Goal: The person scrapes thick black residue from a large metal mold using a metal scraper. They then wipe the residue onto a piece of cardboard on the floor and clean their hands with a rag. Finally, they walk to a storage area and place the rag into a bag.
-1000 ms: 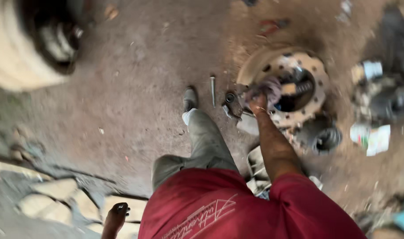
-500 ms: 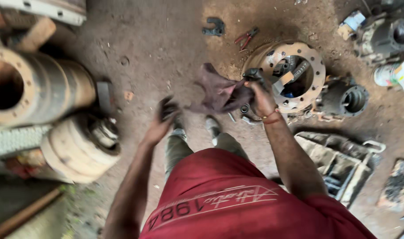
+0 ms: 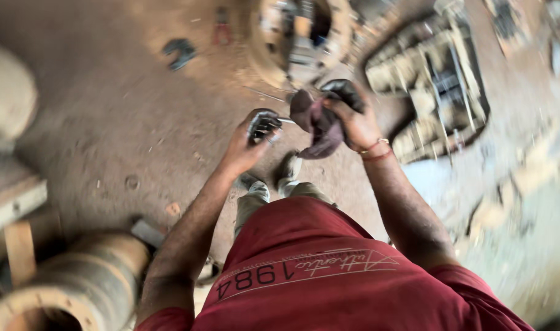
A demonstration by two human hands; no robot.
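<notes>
A person in a red shirt (image 3: 329, 276) stands on a packed dirt floor (image 3: 120, 116), seen from above, with both greasy hands raised in front of the body. The left hand (image 3: 255, 138) is curled closed around a small dark metal part (image 3: 264, 125), from which a thin bright piece pokes out toward the other hand. The right hand (image 3: 353, 119), with thread bands at the wrist, grips a dark purplish rag (image 3: 320, 125) that hangs bunched from its fingers; rag and metal part sit just beside each other, between the two hands, above the person's shoes (image 3: 274, 175). The ground is brown, dusty and stained, scattered with small debris. Straight ahead lies a large round metal hub (image 3: 298, 37) with an open centre, blurred by camera motion. To its right rests a grimy rectangular metal casing (image 3: 433, 79) with ribs inside. A small dark curved piece (image 3: 180, 52) and what may be red-handled pliers (image 3: 221, 27) lie on the dirt further left, though the blur makes that uncertain. At the lower left, close to the person's left arm, sits a heavy rusty cylindrical drum (image 3: 77, 282) lying on its side, with pale worn blocks (image 3: 10, 202) beyond it at the left edge.
</notes>
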